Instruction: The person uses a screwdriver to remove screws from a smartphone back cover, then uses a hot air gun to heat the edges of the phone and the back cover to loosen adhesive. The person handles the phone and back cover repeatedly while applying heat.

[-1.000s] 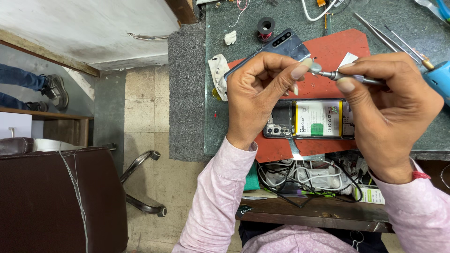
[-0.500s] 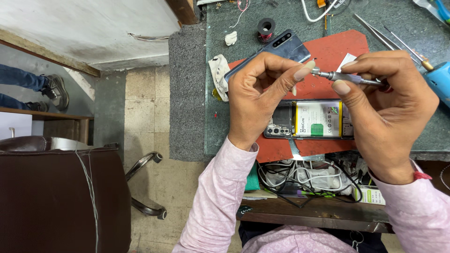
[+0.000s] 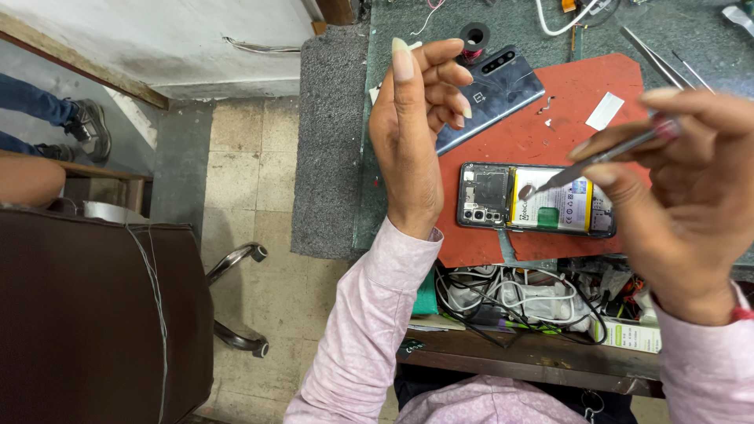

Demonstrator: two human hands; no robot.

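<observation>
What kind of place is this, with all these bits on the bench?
Most likely a phone repair bench. An opened phone with its battery showing lies on a red mat, its removed back cover beside it. The right hand holds a thin metal tool, and tangled cables sit below.

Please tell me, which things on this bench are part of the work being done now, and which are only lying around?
In the work:
- right hand holding a thin metal tool
- left hand, raised, holding nothing clearly visible
- opened phone on the red mat

Lying about:
- phone back cover
- tweezers
- wire spool
- tangled cables
</observation>
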